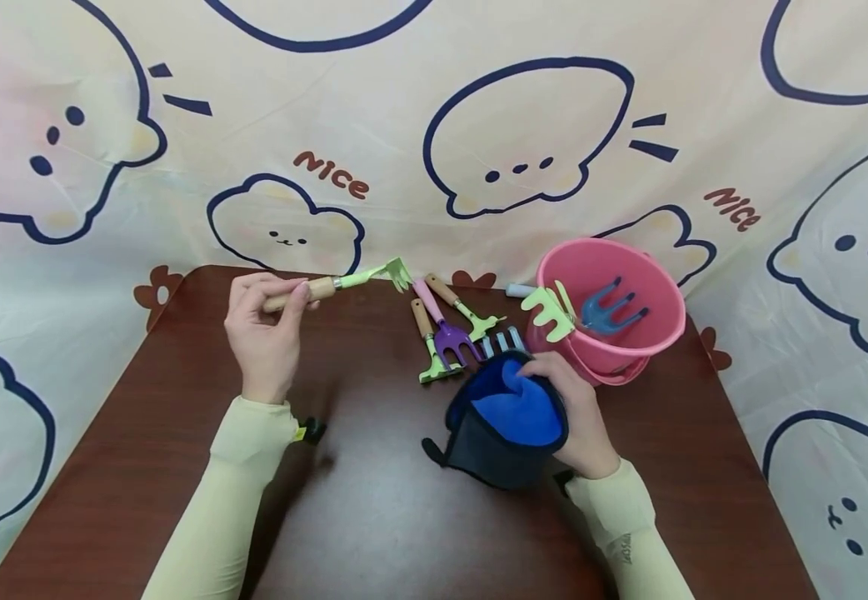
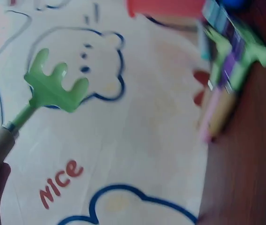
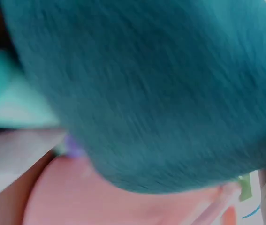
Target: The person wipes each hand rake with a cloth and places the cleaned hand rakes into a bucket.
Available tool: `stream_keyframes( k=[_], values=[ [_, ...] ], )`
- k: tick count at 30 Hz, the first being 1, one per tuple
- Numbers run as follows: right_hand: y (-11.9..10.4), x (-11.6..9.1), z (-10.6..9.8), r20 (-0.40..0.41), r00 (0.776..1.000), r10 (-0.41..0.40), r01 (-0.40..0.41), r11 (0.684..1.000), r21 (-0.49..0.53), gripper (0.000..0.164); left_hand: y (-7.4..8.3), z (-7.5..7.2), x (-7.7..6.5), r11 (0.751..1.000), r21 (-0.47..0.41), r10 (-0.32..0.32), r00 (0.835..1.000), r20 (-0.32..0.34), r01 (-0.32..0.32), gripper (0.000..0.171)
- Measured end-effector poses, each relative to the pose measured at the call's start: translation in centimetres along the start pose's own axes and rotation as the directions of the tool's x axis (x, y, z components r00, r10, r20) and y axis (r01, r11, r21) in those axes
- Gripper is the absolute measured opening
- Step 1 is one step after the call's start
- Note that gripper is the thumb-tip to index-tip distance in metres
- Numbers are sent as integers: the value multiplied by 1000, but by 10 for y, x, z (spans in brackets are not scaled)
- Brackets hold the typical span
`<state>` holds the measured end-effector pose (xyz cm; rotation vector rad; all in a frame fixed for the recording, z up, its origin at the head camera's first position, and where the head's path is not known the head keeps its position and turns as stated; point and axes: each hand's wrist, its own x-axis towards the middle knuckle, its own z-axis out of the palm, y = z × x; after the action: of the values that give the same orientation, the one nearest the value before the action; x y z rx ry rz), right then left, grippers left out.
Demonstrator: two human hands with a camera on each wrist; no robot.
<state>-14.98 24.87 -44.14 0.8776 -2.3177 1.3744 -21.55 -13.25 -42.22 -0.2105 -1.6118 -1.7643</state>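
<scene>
Above the far left of the table, my left hand (image 1: pixel 269 333) pinches the wooden handle of a small green hand rake (image 1: pixel 359 277), its tines pointing right. The same rake (image 2: pixel 53 86) shows at the left of the left wrist view. My right hand (image 1: pixel 582 417) grips the rim of a dark fabric pouch (image 1: pixel 501 454) at its right side. Its mouth gapes upward on a bright blue lining, and a black tab (image 1: pixel 434 452) sticks out at the left. Teal-looking fabric of the pouch (image 3: pixel 147 93) fills most of the right wrist view.
Behind the pouch lie a purple fork (image 1: pixel 455 340), green tools with wooden handles (image 1: pixel 421 317) and a light blue rake (image 1: pixel 505 340). A pink bucket (image 1: pixel 662 321) at the back right holds a blue fork (image 1: pixel 614 310) and a pale green rake (image 1: pixel 549 312). A printed cloth (image 1: pixel 389 108) hangs behind the table.
</scene>
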Motion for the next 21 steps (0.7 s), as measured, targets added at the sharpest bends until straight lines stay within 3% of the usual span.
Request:
stream_keyframes(
  k=[2,4,6,8,11,14,16,17,19,21],
  values=[
    [-3,9,5,-44,999,-16,18,999,50,73,8,0,-2,999,-54,5,1000,1,-5,18],
    [-6,18,10,-94,995,-21,27,998,60,76,11,1,-7,999,-45,22,999,37,-20,15],
    [-10,27,18,-140,990,-27,30,999,19,77,12,4,-14,998,-23,64,993,100,-62,14],
    [-14,36,27,-172,984,-56,43,996,-81,78,13,11,-23,991,4,135,975,174,-137,17],
    [-22,49,43,-172,977,-126,75,959,-274,79,13,25,-36,961,-60,276,919,280,-270,16],
    [-26,58,59,-166,959,-228,139,894,-426,63,13,36,-48,909,-145,416,841,346,-390,9],
    [-25,59,65,-196,935,-297,173,861,-478,48,13,40,-54,885,-186,466,802,374,-427,9],
    [-24,59,67,-220,918,-331,187,848,-496,41,14,41,-56,886,-186,464,795,391,-425,10],
    [-21,58,68,-263,885,-385,209,832,-514,31,15,40,-60,919,-139,390,803,451,-369,16],
    [-18,56,67,-279,857,-433,236,812,-535,24,18,39,-62,965,-15,228,806,546,-262,24]
  ],
)
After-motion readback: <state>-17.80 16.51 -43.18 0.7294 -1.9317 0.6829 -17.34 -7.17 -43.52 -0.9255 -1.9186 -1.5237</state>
